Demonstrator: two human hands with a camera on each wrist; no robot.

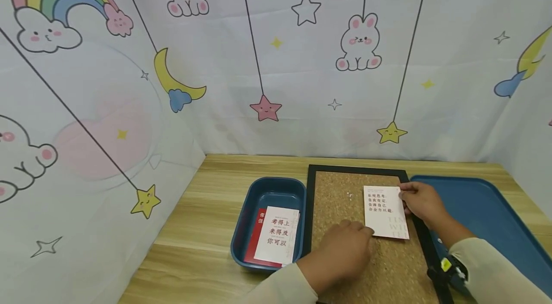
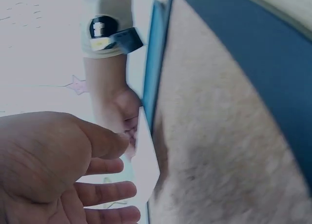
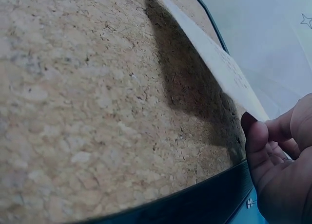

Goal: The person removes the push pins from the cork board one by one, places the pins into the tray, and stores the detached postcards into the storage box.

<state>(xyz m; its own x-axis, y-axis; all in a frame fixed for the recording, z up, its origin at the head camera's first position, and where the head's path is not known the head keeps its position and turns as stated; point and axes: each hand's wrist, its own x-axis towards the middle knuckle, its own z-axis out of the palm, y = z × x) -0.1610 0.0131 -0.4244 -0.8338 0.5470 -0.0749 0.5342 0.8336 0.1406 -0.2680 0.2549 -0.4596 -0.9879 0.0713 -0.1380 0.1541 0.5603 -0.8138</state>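
A white card (image 1: 385,213) printed with dark red characters is held just above the cork board (image 1: 340,194). My right hand (image 1: 423,204) pinches its upper right edge between thumb and fingers; the right wrist view shows the same card (image 3: 219,68) tilted, casting a shadow on the cork. At the card's lower left corner is my left hand (image 1: 345,251), its fingers loosely extended. In the left wrist view, the left hand's thumb and fingers (image 2: 107,192) lie beside the card (image 2: 146,160) without curling round it; whether they touch it is unclear.
Left of the board stands a blue bin (image 1: 241,227) holding a white card (image 1: 276,234) over a red one (image 1: 252,246). A blue tray (image 1: 474,198) lies to the right, partly under the right forearm. Printed cloth (image 1: 302,79) hangs behind the wooden table (image 1: 207,198).
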